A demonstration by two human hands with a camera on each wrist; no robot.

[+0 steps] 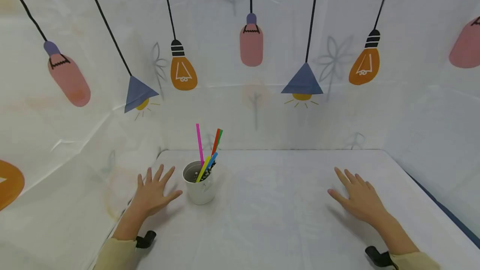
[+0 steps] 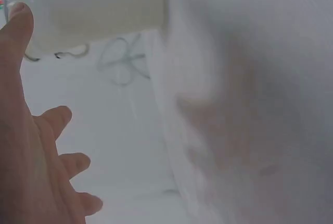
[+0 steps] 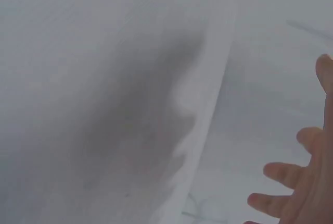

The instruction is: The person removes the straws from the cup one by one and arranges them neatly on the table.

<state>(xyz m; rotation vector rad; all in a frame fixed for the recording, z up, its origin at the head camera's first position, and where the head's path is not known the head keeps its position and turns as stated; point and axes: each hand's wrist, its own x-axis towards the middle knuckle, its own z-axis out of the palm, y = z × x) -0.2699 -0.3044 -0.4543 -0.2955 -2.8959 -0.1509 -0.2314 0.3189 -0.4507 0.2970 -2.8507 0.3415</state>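
Note:
A white cup (image 1: 200, 193) stands upright on the left part of the white table. Out of it lean several bright sticks, pink, red, green, blue and yellow (image 1: 203, 169), which look like straws or pens; dark speckled matter lies inside. Just left of the cup is my left hand (image 1: 153, 195), fingers spread, holding nothing. In the left wrist view the cup's pale side (image 2: 99, 5) appears close beyond the thumb. My right hand (image 1: 359, 198) hovers over the right side of the table, its fingers extended and nothing in them. A shadow lies beneath it in the right wrist view.
The white table (image 1: 277, 220) reaches back to a pale curtain (image 1: 232, 107) printed with hanging lamps and bulbs. Curtain fabric also hangs at the left and right. A black strap-on device (image 1: 146, 239) sits at the left wrist, another (image 1: 378, 256) at the right.

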